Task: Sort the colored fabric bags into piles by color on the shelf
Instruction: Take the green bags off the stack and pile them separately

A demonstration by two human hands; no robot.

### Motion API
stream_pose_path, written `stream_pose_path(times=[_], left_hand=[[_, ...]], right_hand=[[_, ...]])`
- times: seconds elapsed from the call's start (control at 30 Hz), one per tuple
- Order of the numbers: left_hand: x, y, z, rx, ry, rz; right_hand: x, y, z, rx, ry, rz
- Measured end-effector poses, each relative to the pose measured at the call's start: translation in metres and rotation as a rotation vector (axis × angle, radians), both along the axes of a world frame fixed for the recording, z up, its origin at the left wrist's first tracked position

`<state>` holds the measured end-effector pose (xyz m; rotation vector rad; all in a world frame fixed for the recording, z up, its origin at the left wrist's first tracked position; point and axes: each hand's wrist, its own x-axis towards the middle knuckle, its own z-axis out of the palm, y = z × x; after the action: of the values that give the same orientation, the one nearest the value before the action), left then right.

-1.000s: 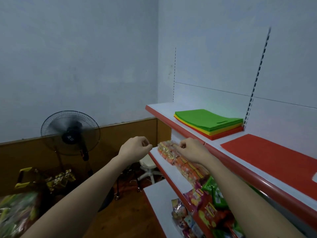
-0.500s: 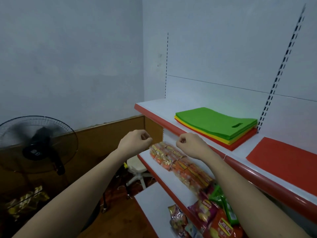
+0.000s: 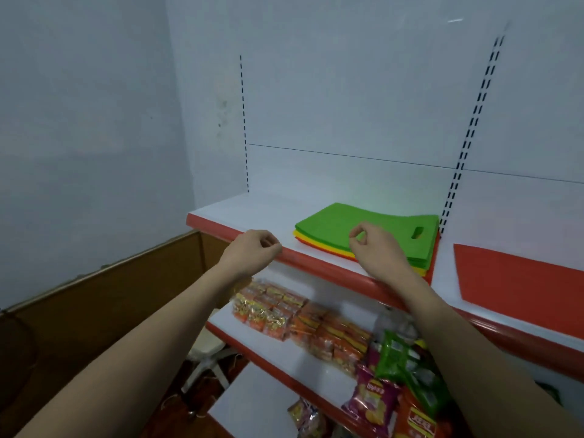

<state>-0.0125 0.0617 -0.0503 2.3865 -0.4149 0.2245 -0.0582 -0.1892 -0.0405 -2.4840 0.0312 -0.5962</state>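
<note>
A stack of fabric bags lies on the white top shelf (image 3: 252,213), with a green bag (image 3: 335,226) on top and yellow and orange-red edges showing beneath it. A single red bag (image 3: 521,279) lies flat further right on the same shelf. My left hand (image 3: 252,251) hovers in front of the shelf's red front edge, left of the stack, its fingers curled and holding nothing. My right hand (image 3: 376,248) is over the near edge of the green bag, fingers curled with thumb and forefinger close together; nothing is visibly between them.
The lower shelf (image 3: 284,349) carries orange snack packs (image 3: 284,311) and green, purple and red crisp bags (image 3: 398,374). A slotted upright (image 3: 467,143) divides the back panel. A white stool (image 3: 205,349) and brown wall panelling (image 3: 94,298) are at lower left.
Both hands rose from the lower snack shelf to the top shelf; my right hand now reaches over the green bag. The view swung right, and the fan left the frame.
</note>
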Motion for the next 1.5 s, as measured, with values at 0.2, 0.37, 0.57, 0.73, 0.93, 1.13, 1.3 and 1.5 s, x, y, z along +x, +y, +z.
stream_pose_path(times=[0.2, 0.37, 0.57, 0.73, 0.93, 1.13, 1.3, 1.5], left_hand=[[0.060, -0.042, -0.001, -0.130, -0.002, -0.030], [0.112, -0.075, -0.005, -0.112, -0.050, -0.030], [0.149, -0.103, -0.028, -0.064, 0.053, -0.063], [0.163, -0.104, -0.040, -0.146, 0.065, -0.071], [0.170, -0.103, -0.052, -0.168, 0.019, -0.075], [0.170, -0.106, -0.054, -0.111, 0.004, -0.088], [0.174, -0.106, -0.052, -0.121, 0.089, -0.103], [0.174, -0.106, -0.038, 0.005, 0.108, -0.087]], right_hand=[[0.011, -0.057, -0.009, 0.135, -0.196, -0.393], [0.030, -0.096, -0.033, 0.171, -0.157, -0.648], [0.034, -0.094, -0.056, 0.348, -0.266, -0.662], [0.031, -0.093, -0.058, 0.265, -0.303, -0.660], [0.031, -0.092, -0.064, 0.120, -0.409, -0.686], [0.031, -0.091, -0.068, -0.004, -0.417, -0.729], [0.033, -0.090, -0.068, 0.008, -0.392, -0.728], [0.033, -0.090, -0.057, -0.016, -0.218, -0.781]])
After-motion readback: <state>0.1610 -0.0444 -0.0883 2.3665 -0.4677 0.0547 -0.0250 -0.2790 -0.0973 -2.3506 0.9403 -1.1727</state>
